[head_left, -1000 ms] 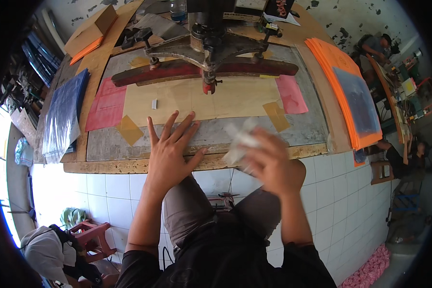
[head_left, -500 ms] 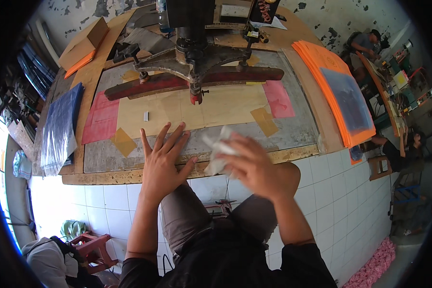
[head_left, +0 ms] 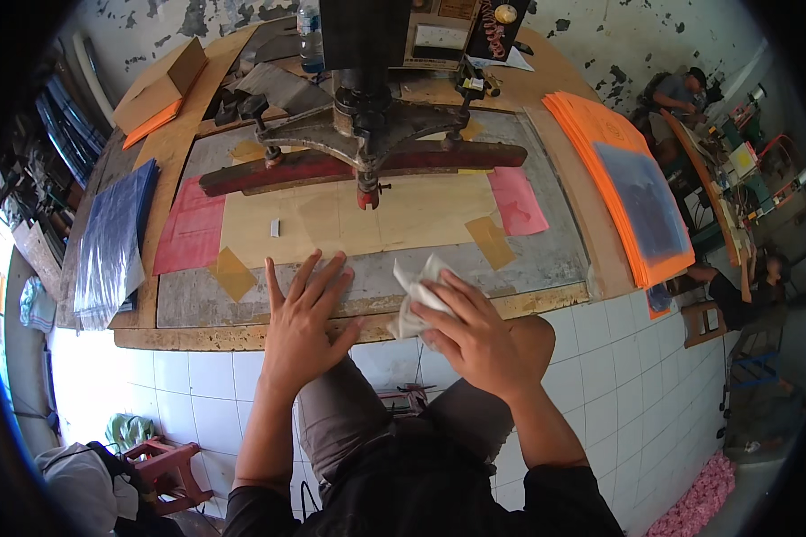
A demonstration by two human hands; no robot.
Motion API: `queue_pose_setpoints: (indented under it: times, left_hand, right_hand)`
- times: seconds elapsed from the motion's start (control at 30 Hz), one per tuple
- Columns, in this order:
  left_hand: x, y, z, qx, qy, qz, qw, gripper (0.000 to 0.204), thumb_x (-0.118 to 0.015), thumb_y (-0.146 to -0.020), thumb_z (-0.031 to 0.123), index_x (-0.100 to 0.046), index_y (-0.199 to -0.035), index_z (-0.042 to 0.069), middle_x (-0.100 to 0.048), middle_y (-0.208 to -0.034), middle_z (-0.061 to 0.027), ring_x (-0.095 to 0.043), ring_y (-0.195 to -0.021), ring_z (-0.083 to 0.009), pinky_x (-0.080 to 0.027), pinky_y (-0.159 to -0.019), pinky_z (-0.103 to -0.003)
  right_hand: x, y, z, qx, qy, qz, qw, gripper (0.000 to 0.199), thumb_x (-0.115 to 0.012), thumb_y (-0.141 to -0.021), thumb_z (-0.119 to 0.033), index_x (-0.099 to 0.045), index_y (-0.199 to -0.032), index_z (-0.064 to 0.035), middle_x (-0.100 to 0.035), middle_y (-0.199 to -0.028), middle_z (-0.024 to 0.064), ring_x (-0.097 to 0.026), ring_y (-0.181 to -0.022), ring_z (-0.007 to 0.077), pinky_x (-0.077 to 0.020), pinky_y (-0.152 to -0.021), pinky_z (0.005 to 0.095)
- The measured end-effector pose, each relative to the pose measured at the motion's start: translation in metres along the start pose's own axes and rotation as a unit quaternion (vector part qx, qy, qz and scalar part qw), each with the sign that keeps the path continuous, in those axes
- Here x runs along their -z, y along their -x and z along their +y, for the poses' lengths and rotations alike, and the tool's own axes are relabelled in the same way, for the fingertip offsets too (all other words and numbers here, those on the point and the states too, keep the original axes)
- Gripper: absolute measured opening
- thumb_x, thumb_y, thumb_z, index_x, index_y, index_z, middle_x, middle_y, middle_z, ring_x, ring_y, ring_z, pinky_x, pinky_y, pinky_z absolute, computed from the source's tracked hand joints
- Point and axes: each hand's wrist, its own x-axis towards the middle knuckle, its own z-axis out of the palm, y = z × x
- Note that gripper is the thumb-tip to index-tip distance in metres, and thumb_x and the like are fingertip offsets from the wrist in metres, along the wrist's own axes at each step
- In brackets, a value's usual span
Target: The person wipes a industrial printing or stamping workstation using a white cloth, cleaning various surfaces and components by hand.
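Note:
My left hand (head_left: 306,329) lies with fingers spread over the near edge of the grey plate (head_left: 551,268), its fingertips just short of a cream sheet (head_left: 412,224). In my right hand (head_left: 476,345) is a crumpled white cloth (head_left: 415,288), gripped above the plate's near edge. Pink sheets (head_left: 191,228) flank the cream one, and brown tape (head_left: 491,243) crosses its near corners. A small pale piece (head_left: 275,228) rests on the cream sheet's left part. Over the sheet hangs a dark press head (head_left: 360,125) with a long red bar (head_left: 273,176).
Orange sheets with a clear-covered blue pile (head_left: 643,183) lie on the right. Blue plastic-wrapped sheets (head_left: 112,242) are on the left, behind them a cardboard box (head_left: 159,85). A bottle (head_left: 310,40) stands at the back. At far right, people sit near a bench (head_left: 712,170).
The right hand with the cloth has moved slightly nearer to me and is less blurred. My left hand stays almost in place, and the view has shifted a little.

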Motion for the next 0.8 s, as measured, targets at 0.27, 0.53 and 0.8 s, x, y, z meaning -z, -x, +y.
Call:
queue_pose_setpoints:
  times: [0.27,0.53,0.8]
  left_hand:
    - [-0.004,0.008,0.007,0.008,-0.011,0.019,1.0,0.068,-0.08,-0.096,0.041,-0.067,-0.156,0.01,-0.057,-0.173,-0.0039,-0.044,-0.165,-0.033,-0.004,-0.14,-0.072]
    - [-0.005,0.012,0.002,0.013,-0.001,0.019,1.0,0.066,-0.082,-0.094,0.04,-0.069,-0.152,0.011,-0.059,-0.17,-0.0041,-0.046,-0.163,-0.032,-0.007,-0.141,-0.072]
    - [-0.004,0.011,0.003,-0.001,0.007,0.037,0.999,0.064,-0.084,-0.093,0.041,-0.071,-0.148,0.011,-0.061,-0.168,-0.0054,-0.048,-0.162,-0.0317,-0.01,-0.14,-0.072]
  right_hand:
    - [0.038,0.001,0.091,-0.187,0.109,0.127,0.968,0.032,-0.077,-0.102,-0.008,-0.08,-0.134,-0.0104,-0.067,-0.147,0.02,-0.06,-0.144,0.0445,-0.0469,-0.123,0.0587]
    - [-0.006,-0.05,0.03,0.049,-0.004,-0.022,0.999,0.041,-0.078,-0.102,-0.012,-0.078,-0.143,-0.0151,-0.066,-0.153,0.0155,-0.06,-0.146,0.0417,-0.0493,-0.123,0.0542]
    - [0.011,-0.068,0.1,-0.119,0.122,0.073,0.983,0.036,-0.07,-0.109,-0.017,-0.076,-0.144,-0.0121,-0.066,-0.148,0.0233,-0.062,-0.14,0.0462,-0.0524,-0.118,0.0527]
